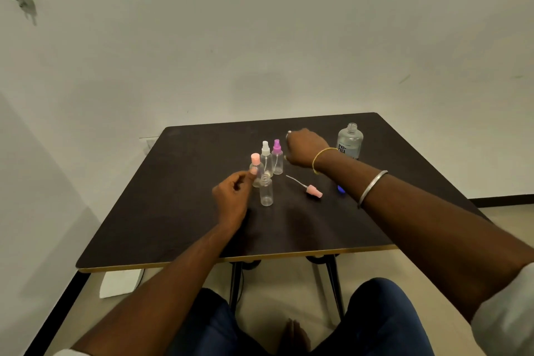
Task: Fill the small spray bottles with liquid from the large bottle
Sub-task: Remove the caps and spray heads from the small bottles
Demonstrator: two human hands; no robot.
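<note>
My left hand (234, 193) hangs loosely curled, holding nothing, just left of the uncapped small bottle (266, 191) standing upright mid-worktop (144, 225). The large bottle (350, 141) stands open, far right, nearest my right hand (306, 147). Can't tell that one's grip, fingers hidden.

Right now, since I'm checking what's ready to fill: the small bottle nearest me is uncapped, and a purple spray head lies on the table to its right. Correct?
Not quite: the head view shows the loose spray head is pink, not purple. It does lie on the table right of the uncapped small bottle nearest you.
</note>
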